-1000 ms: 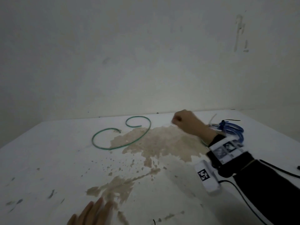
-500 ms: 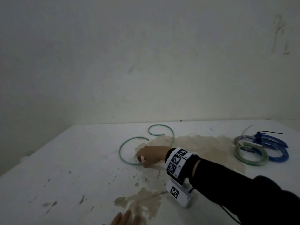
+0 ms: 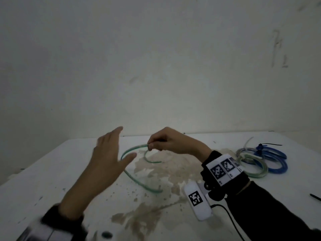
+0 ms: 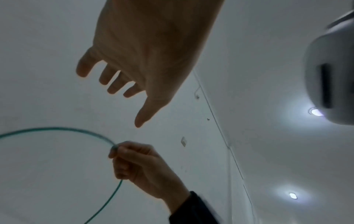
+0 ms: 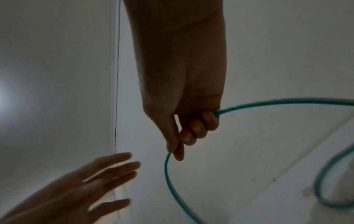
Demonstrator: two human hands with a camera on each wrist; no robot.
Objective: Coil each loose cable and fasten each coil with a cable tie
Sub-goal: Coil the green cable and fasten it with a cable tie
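Note:
A loose green cable (image 3: 139, 181) curves over the white table (image 3: 43, 171), partly lifted off it. My right hand (image 3: 161, 142) is raised above the table and pinches the cable between thumb and fingers, the other fingers curled round it; the right wrist view shows the cable (image 5: 168, 178) leaving that hand (image 5: 191, 133) on both sides. My left hand (image 3: 111, 153) hovers just left of it, fingers straight and spread, holding nothing, its thumb close to the cable. From the left wrist view, the left hand (image 4: 122, 84) is open above the right hand (image 4: 134, 157) and the cable (image 4: 57, 128).
Tied coils lie at the table's right: a pale green one (image 3: 255, 166) and blue ones (image 3: 274, 159) with a black tie. A black strip (image 3: 315, 197) lies at the far right edge. Brown stains (image 3: 166, 169) mark the table's middle. A wall stands behind the table.
My right hand has lifted the green cable off the table, where it was reaching down half a second ago. My left hand has risen from the near edge to beside it.

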